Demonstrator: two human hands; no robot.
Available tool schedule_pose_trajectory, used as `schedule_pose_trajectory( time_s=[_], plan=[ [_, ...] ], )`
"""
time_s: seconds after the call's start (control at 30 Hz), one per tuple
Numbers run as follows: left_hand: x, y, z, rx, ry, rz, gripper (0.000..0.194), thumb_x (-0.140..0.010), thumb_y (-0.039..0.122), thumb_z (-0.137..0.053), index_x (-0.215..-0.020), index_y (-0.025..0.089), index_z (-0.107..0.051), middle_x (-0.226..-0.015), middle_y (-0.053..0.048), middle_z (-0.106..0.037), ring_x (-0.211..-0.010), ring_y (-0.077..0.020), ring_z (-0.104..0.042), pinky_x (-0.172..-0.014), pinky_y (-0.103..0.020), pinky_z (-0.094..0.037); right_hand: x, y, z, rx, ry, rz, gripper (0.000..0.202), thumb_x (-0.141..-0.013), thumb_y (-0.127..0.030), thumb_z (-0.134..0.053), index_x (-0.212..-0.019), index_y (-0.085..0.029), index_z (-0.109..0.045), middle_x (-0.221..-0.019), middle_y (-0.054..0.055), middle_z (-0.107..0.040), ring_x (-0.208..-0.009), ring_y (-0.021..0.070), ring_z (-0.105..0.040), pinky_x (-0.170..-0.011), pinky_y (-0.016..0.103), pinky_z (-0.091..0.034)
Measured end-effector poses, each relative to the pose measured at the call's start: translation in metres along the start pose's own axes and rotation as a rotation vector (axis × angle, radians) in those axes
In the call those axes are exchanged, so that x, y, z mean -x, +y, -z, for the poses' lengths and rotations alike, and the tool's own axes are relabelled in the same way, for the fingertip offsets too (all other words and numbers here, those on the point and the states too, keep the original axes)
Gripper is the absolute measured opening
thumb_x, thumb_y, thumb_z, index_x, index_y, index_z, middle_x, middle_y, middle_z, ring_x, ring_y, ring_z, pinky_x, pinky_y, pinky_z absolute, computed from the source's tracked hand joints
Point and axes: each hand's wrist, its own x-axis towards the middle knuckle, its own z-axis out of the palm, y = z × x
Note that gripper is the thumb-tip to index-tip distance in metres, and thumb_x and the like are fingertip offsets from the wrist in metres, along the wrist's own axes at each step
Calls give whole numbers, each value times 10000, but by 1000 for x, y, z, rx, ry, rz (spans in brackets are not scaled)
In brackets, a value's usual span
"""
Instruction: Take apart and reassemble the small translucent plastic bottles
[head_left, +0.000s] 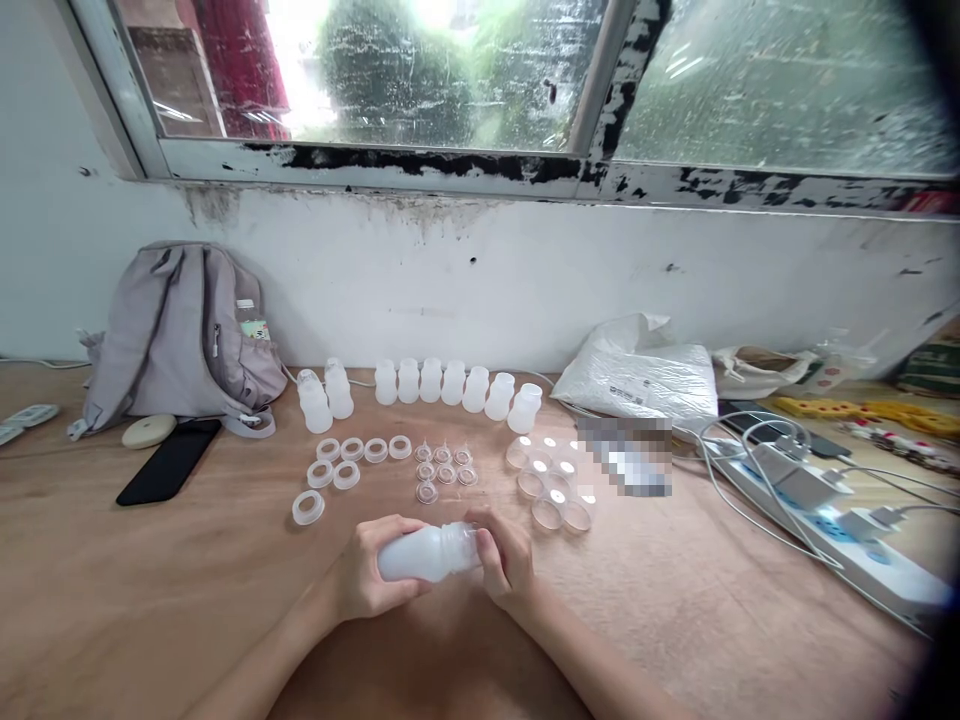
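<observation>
My left hand [379, 570] is wrapped round the body of a frosted white bottle [412, 556], which lies tilted sideways above the table. At its clear top end, my right hand [506, 560] has its fingers closed round a transparent cap [463, 546]. Beyond my hands lie several white rings [319, 474], several clear nipple-shaped pieces [445, 472] and several clear domed caps [547, 514]. Behind them, several open frosted bottles [453, 382] stand in a row. Two bottles with clear tops [339, 390] stand to their left.
A grey backpack [180, 330], a black phone [169, 462] and a round beige case [148, 431] are at the left. On the right are a white plastic bag [637, 375], a blurred patch and a power strip [885, 565] with looping cables. A wall and window rise behind.
</observation>
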Motion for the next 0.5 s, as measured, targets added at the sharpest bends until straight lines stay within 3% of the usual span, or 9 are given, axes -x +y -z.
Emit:
schedule_pose_trajectory(
  time_s=[0.2,0.33,0.5],
  plan=[
    [2,4,-12,-4,-15,-79,427,-643,274,-594,-1056,201,-512,-870,-51,-601,-748,-183,-571,-669,-296,-466,7,-2,-5,-98,76,-143,159,-741,-252,-402,-653,-203,-525,-541,6,-486,-464,137,-443,-468,273,-338],
    [4,7,-15,-20,-11,-92,449,-668,266,-573,-1102,198,-480,-879,-58,-587,-750,-181,-566,-663,-292,-476,13,-3,-13,-138,160,-157,167,-763,-237,-371,-650,-204,-489,-554,8,-482,-469,134,-439,-455,269,-326],
    [6,4,-18,-40,0,-91,458,-672,257,-563,-1115,194,-466,-883,-56,-586,-730,-176,-570,-646,-281,-487,12,-2,-19,-208,166,-225,158,-787,-260,-380,-670,-202,-468,-567,-4,-460,-484,124,-429,-462,256,-326]
  ],
)
